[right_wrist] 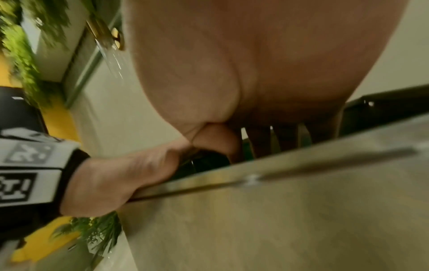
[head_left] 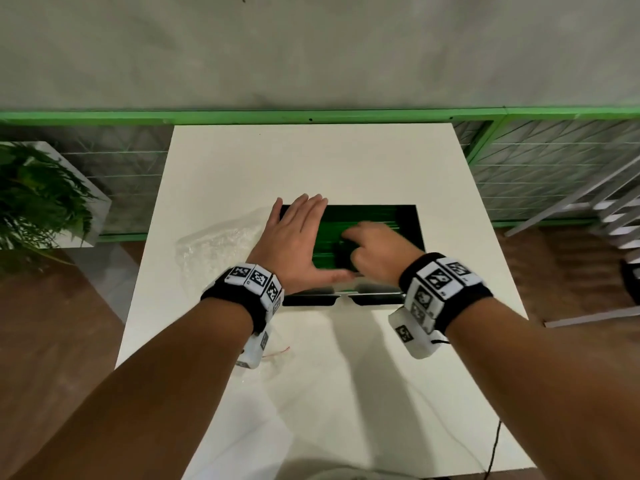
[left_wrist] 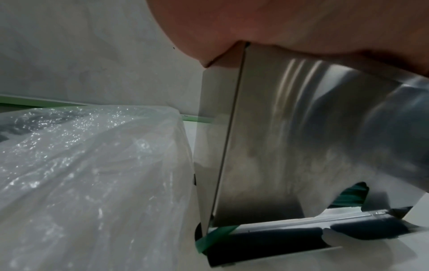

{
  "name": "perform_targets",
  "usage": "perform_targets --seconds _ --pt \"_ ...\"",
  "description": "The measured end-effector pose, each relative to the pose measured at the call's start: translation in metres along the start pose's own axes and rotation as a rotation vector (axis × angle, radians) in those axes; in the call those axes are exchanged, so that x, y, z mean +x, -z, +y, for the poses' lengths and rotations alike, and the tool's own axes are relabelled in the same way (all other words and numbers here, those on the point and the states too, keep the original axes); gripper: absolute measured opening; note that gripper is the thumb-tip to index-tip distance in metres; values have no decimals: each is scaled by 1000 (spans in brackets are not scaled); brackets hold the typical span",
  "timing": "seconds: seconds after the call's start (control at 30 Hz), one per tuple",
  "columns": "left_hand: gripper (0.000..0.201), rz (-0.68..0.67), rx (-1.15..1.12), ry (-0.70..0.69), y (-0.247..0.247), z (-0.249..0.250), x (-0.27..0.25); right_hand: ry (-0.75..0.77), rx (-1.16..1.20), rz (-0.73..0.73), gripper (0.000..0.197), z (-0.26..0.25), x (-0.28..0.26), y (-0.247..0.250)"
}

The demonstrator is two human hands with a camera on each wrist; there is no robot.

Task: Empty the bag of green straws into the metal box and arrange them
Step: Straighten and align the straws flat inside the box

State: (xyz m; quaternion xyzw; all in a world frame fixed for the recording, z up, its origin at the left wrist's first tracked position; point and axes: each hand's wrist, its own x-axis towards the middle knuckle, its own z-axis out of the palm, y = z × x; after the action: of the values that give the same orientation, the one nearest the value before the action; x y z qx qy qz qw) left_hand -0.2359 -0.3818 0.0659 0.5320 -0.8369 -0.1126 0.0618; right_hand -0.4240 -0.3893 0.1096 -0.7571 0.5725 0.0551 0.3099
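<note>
White and set against a grey wall, the desk (head_left: pixel 214 341) carries the metal box (head_left: pixel 419 230) at its middle, with the green straws (head_left: pixel 374 216) lying lengthwise inside it. I have my left hand (head_left: pixel 298 240) spread flat, fingers straight and together, over the box's left end, thumb along the near rim, and the empty clear bag (head_left: pixel 221 244) lies crumpled just left of it. I have my right hand (head_left: pixel 377 251) reaching down into the box from the near side, fingers curled onto the straws, though whether they pinch any I cannot tell.
</note>
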Motion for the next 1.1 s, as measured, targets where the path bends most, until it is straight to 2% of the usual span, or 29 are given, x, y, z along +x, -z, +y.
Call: perform_targets --seconds 0.03,0.07,0.13,0.2,0.23,0.3,0.33,0.37,0.4,0.5,0.57,0.7,0.77,0.87,1.0,1.1 --pt "114 5 -52 -10 2 -1 0 21 -8 53 50 3 -4 2" --pt "102 9 -121 -18 4 -2 -2 33 -8 68 48 6 -9 4" --pt "82 45 -295 -12 12 -9 -5 24 19 -41 25 5 -17 3" --pt "63 120 -426 40 24 -24 -11 7 -69 -210 15 1 -19 -3" --pt "53 184 -440 75 29 -33 -17 9 -105 -238 12 -1 -19 -8" --pt "35 346 -425 130 36 -48 -32 29 -129 -184 4 1 -16 -12" --pt "27 384 -420 167 37 -52 -41 43 -127 -159 7 3 -14 -12" --pt "23 370 -409 216 37 -53 -51 51 -110 -152 14 3 -14 -12" --pt "21 302 -384 271 34 -51 -58 51 -86 -151 20 4 -13 -12" --pt "24 -87 -249 411 12 -39 -71 38 -92 -218 17 1 -15 -12" --pt "24 -211 -166 460 -5 -30 -73 34 -82 -210 22 1 -15 -9" --pt "29 -229 49 485 -31 -18 -70 18 104 -19 42 12 -24 4" --pt "34 -263 105 514 -41 -16 -71 -6 189 84 43 22 -38 6" --pt "38 -284 61 581 -53 -20 -72 -25 209 193 37 35 -59 3" --pt "31 -262 -44 636 -61 -25 -73 6 145 213 33 44 -70 -6" --pt "27 -258 54 589 -61 -31 -74 30 97 229 31 44 -69 -12"
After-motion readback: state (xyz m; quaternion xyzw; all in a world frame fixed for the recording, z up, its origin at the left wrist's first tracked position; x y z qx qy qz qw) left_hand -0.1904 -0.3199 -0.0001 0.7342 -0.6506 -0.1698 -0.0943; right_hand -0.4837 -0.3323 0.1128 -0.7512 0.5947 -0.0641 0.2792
